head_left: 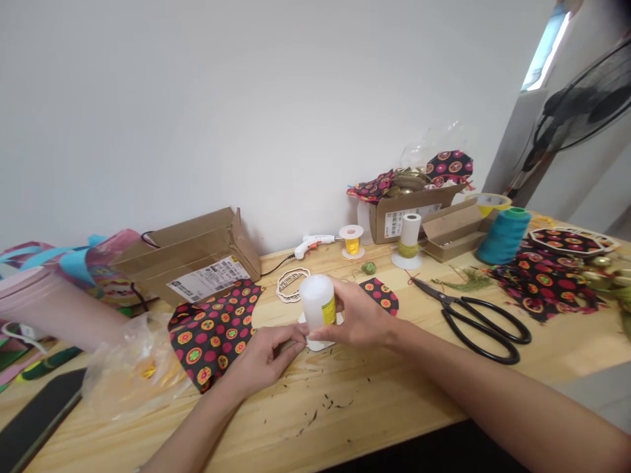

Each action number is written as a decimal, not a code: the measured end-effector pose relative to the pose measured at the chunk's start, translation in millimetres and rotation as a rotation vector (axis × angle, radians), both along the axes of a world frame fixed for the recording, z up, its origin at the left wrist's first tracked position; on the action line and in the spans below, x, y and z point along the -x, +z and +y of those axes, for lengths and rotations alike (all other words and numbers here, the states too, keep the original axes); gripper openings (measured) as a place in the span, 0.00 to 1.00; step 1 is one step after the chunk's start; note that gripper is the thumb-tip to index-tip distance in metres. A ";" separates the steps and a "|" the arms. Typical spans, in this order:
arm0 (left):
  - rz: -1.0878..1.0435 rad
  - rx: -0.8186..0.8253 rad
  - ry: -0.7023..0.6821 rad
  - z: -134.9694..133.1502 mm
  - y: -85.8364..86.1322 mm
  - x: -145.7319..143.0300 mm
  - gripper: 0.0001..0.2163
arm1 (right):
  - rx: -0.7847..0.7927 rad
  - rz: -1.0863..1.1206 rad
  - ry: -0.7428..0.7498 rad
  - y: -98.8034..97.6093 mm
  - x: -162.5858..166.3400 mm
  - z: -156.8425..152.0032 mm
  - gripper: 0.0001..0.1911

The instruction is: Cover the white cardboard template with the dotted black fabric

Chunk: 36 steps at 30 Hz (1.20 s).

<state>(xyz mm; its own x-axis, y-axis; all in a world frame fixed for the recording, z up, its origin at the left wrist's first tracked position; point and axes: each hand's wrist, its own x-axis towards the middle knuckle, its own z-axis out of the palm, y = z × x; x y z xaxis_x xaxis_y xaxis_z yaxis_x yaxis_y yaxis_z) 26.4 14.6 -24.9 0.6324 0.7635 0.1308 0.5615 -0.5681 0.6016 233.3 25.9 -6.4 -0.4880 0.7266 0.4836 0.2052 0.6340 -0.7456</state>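
My right hand [362, 314] is wrapped round a white translucent bottle [315, 299] with a yellow label, its flat end facing up. Its lower end is over a small white flat piece [323, 345] on the table; whether they touch is hidden. My left hand [269, 355] lies at the left side of that piece, fingers curled and pinching its edge. Black patterned fabric [217, 332] spreads beside my left wrist. Behind the bottle lies a wooden cut-out frame [290, 286], and a patterned fabric piece [380, 295] is behind my right hand.
Black-handled scissors [473, 315] lie right of my right forearm. Behind are a glue gun [315, 243], a yellow ribbon spool [351, 243], a green thread spool [408, 243] and a teal thread cone [503, 236]. Cardboard boxes [197, 253] stand along the wall; a plastic bag [138, 368] lies left.
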 end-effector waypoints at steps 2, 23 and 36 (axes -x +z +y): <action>0.001 -0.002 0.000 0.0 0.4 -0.7 0.07 | -0.026 0.000 -0.022 0.7 -0.1 -0.2 0.23; 0.001 0.023 -0.001 -0.2 -0.3 0.8 0.07 | 0.064 0.095 0.008 -1.2 -2.8 4.2 0.23; -0.377 0.132 0.217 -11.1 6.6 -12.9 0.05 | 0.616 0.822 -0.029 1.7 -4.7 13.2 0.16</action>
<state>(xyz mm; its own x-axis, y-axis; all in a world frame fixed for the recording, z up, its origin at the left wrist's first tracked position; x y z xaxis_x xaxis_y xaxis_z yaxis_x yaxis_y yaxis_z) 39.3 3.4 -18.4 0.3828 0.8987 0.2142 0.3871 -0.3666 0.8460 238.0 39.1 -4.7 -0.1525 0.9680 0.1994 -0.5062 0.0968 -0.8570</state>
